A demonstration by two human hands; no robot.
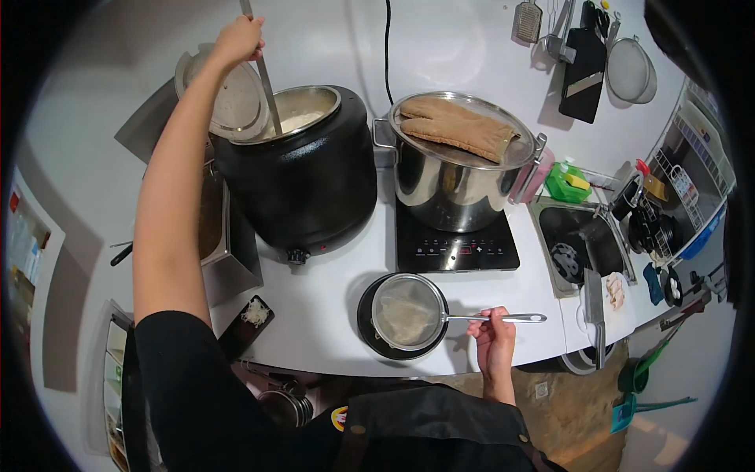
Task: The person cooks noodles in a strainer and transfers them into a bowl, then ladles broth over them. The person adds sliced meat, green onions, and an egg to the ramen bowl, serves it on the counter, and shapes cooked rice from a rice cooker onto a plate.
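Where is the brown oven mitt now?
In the head view, the oven mitt lies on the lid of the steel pot, to the right of the black soup kettle.

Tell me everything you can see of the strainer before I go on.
The strainer is round, with a fine mesh and a shiny rim, both metal by their look. Its long, slim handle runs level towards the sink, with the right hand's fingers closed around it. The mesh sits over the black bowl, touching or just above, I cannot tell. Something pale shows at the mesh, in it or beneath.
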